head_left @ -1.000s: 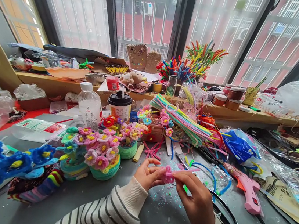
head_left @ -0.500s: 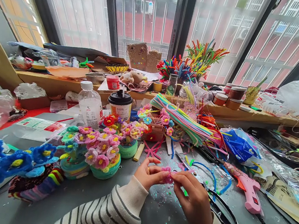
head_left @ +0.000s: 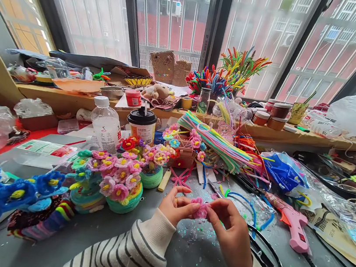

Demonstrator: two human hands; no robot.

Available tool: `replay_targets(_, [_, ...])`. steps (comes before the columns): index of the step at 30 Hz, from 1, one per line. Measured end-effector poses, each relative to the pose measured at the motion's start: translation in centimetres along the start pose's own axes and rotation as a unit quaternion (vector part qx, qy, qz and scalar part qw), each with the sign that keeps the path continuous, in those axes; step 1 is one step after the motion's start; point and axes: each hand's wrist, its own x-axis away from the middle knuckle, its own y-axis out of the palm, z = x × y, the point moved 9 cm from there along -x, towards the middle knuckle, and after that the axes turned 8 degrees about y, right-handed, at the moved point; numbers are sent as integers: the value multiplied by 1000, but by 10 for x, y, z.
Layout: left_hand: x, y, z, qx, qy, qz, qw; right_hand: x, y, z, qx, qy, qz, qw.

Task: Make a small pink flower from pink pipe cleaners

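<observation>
Between my two hands is a small pink pipe-cleaner flower (head_left: 200, 210), held just above the grey tabletop. My left hand (head_left: 176, 208) pinches its left side between thumb and fingers. At its right edge, my right hand (head_left: 229, 229) closes thumb and fingertips on the fluffy loops. Scissors (head_left: 265, 252) with black handles lie behind and right of my right hand, partly hidden by it. Pots of finished pink flowers (head_left: 122, 174) stand to the left of my left hand.
A pink glue gun (head_left: 294, 225) lies at right with its cord. Pastel pipe cleaners (head_left: 223, 144) are piled at the back. Blue flowers (head_left: 17, 195) lean in at left. A bottle (head_left: 104, 125) and lidded cup (head_left: 141, 124) stand behind the pots. Glitter and scraps litter the table.
My right hand has turned and its fingers have shifted on the flower's right edge, showing more of the pink loops. My left hand keeps its pinch almost unmoved.
</observation>
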Motion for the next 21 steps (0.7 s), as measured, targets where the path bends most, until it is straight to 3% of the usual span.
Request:
replay_targets(7, [2,-3,-6,33,-72,29,996,4,2,-16,46,-100,-17,994])
replay_targets(11, [4,0,-10,35,-97,17,995,6,2,-27,107,-156,-18,982])
replay_targets(21, [5,2,-10,13,-90,2,996,14,4,-39,191,-277,-8,942])
